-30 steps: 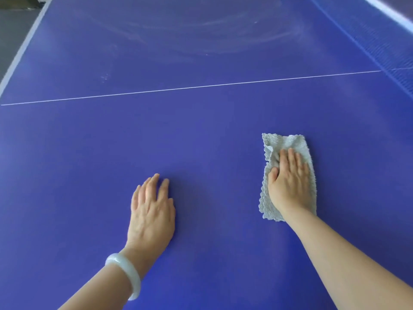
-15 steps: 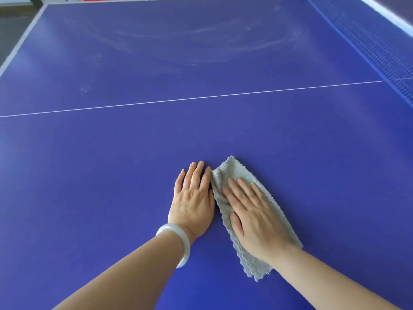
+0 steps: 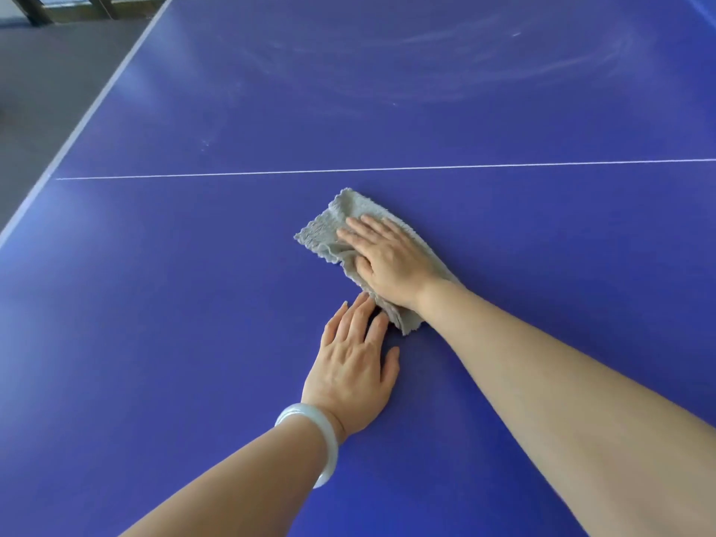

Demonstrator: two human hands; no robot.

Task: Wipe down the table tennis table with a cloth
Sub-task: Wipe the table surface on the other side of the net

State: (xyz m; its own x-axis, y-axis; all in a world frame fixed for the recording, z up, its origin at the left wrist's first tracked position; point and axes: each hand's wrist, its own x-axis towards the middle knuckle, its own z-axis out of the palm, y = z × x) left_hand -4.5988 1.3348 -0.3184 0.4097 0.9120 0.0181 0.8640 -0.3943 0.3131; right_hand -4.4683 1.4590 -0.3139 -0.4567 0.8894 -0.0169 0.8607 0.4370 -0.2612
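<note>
The blue table tennis table (image 3: 162,343) fills the view. A grey fluffy cloth (image 3: 325,230) lies flat on it just below the white centre line. My right hand (image 3: 387,257) presses flat on the cloth, fingers straight and pointing left. My left hand (image 3: 356,366) rests flat on the bare table just below the cloth, its fingertips at the cloth's near edge. A pale bangle (image 3: 314,439) circles my left wrist.
A white centre line (image 3: 271,173) crosses the table. Pale curved wipe streaks (image 3: 445,71) mark the far half. The table's white left edge (image 3: 89,118) borders a grey floor (image 3: 42,94). Dark posts (image 3: 37,9) stand at the far left.
My right hand slid the cloth from the right side leftward and then farther away, turning its fingers to the left. My left hand stayed flat on the table and now lies below the cloth.
</note>
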